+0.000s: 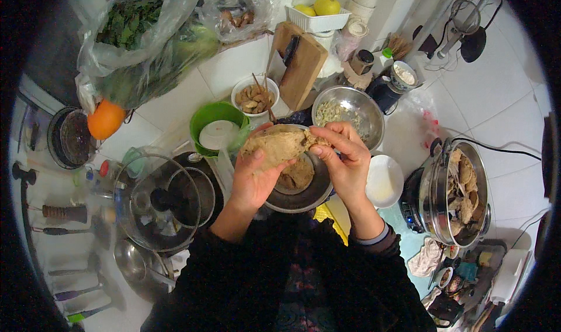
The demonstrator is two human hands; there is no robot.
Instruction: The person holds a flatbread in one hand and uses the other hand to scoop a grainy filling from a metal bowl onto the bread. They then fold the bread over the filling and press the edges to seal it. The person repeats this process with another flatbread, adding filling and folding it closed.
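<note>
Over a metal bowl (320, 193) I hold a long, flattened piece of brownish dough (274, 145) with both hands. My left hand (254, 177) is cupped beneath it, the thumb resting along its near side. My right hand (347, 160) pinches the dough's narrow right end between thumb and fingers. Dark flecks show at that end; whether filling is inside I cannot tell. More brown dough (297, 175) lies in the bowl below, partly hidden by my hands. Just beyond my right hand is a steel bowl (374, 122) with pale, chopped filling (338, 113).
A white bowl (384, 180) stands right of my hands, before a steamer pot (486, 200) of brown pieces. Farther back are a green basin (204, 117), a white bowl (238, 87) with brown pieces and chopsticks, and a wooden board (312, 60). A glass lid (137, 215) is at left.
</note>
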